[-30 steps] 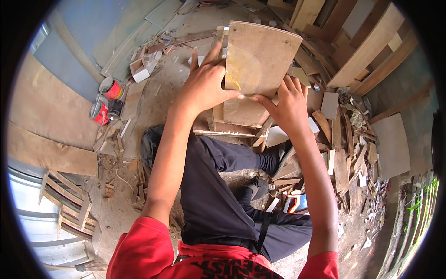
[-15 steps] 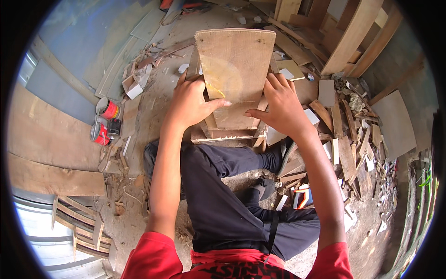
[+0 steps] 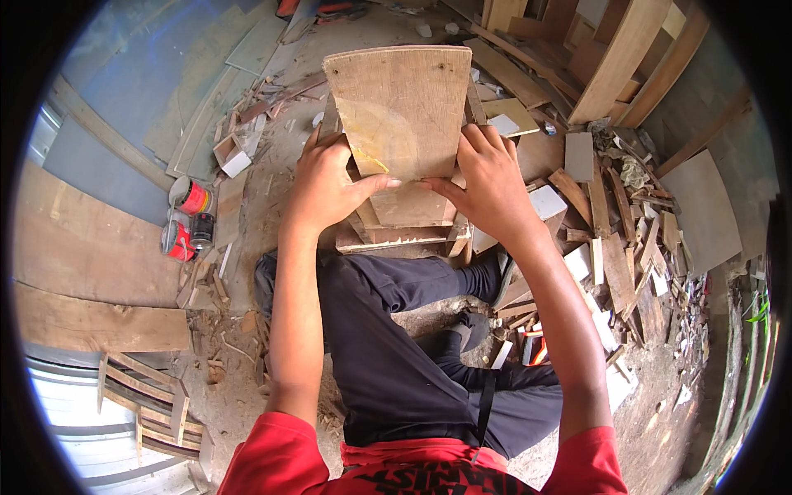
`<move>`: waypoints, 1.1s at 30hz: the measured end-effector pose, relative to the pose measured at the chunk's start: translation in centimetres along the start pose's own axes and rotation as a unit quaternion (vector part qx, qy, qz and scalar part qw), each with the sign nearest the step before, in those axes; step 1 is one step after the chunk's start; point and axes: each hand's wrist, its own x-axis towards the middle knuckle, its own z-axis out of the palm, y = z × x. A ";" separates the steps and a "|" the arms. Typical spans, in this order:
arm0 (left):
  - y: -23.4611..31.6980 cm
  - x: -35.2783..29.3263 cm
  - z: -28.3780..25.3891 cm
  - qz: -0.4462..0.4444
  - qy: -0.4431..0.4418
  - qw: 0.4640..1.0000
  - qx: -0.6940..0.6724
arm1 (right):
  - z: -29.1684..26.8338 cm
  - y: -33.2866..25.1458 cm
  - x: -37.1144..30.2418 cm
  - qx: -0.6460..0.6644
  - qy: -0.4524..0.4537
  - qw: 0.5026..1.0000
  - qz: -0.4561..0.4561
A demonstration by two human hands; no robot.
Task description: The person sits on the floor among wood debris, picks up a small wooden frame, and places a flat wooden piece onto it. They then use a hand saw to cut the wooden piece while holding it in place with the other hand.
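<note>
Gripping a wooden board [image 3: 404, 99] by its sides, the left hand [image 3: 322, 183] and right hand [image 3: 492, 183] hold it over a wooden stand [image 3: 396, 239]. On the dusty floor [image 3: 229, 404], offcuts [image 3: 616, 268] litter the right edge, cans [image 3: 178, 239] sit by the left, planks [image 3: 624, 59] lean at the far right corner.

My L hand [image 3: 328, 180]: fingers bent, thumb pointing in. My R hand [image 3: 488, 179]: ditto, mirrored; thumb tips nr, not touching. My L forearm [image 3: 298, 305]: bare, reaching fwd. My R forearm [image 3: 557, 293]: bare, fwd, angled in.
</note>
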 end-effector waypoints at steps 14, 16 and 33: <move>0.5 -0.1 0.1 -0.017 0.000 1.000 -0.018 | 0.5 0.1 -0.6 0.015 0.035 0.999 0.011; 0.7 -0.2 0.1 -0.023 0.001 0.999 -0.023 | 0.4 0.1 -0.8 0.013 0.037 0.999 0.009; 5.2 -7.6 0.2 0.066 0.057 0.992 0.094 | -1.4 -4.0 -7.8 0.019 0.053 0.998 0.010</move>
